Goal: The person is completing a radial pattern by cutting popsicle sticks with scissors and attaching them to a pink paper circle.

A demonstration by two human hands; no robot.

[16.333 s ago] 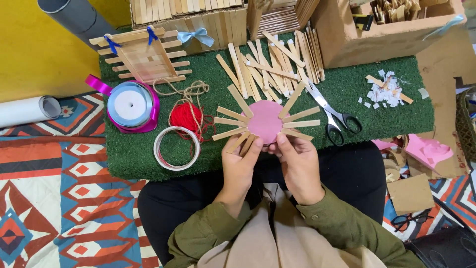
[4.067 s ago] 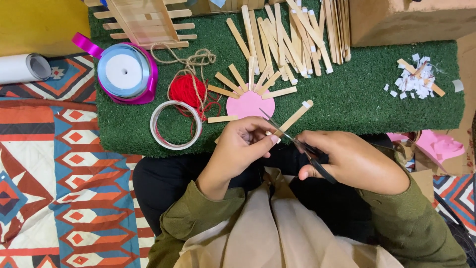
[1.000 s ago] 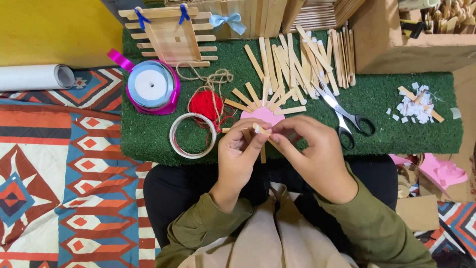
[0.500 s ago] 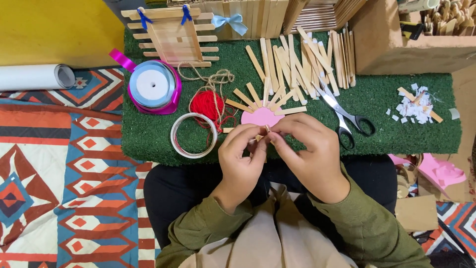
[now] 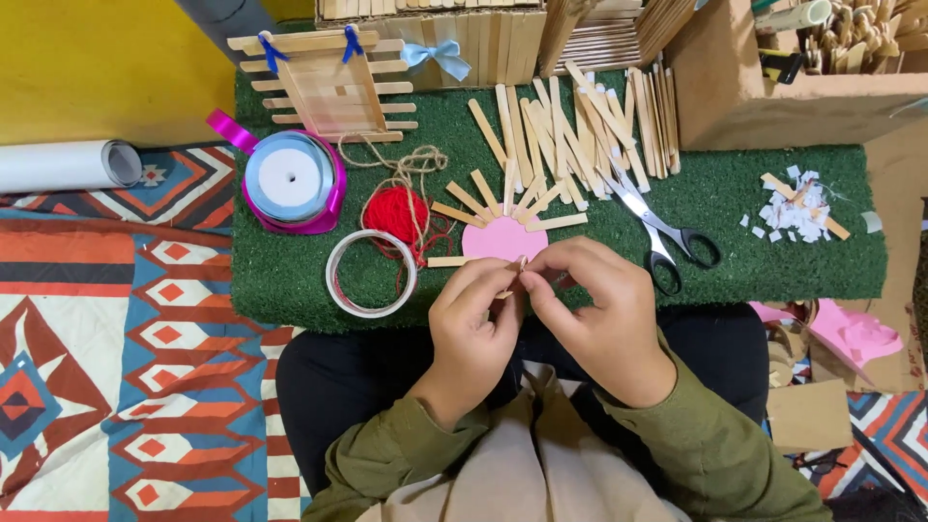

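A pink paper disc [image 5: 503,238] lies on the green turf board [image 5: 773,261] with wooden sticks [image 5: 466,200] fanned out around its top and left edge. My left hand [image 5: 474,333] and my right hand [image 5: 604,314] meet just below the disc, fingertips pinched together on one short wooden stick [image 5: 519,267]. Most of that stick is hidden by my fingers. Black-handled scissors [image 5: 662,232] lie on the turf right beside my right hand.
On the turf also sit a roll of clear tape [image 5: 371,274], red yarn with twine [image 5: 398,211], a ribbon spool [image 5: 290,179], a loose pile of sticks [image 5: 570,130], a stick-built frame [image 5: 324,82] and white paper scraps [image 5: 797,208]. A cardboard box [image 5: 773,77] stands back right.
Sixteen seconds ago both hands held the disc; four seconds ago scissors cut a stick. The scissors now lie on the turf, and my fingertips have drawn closer on the short stick.
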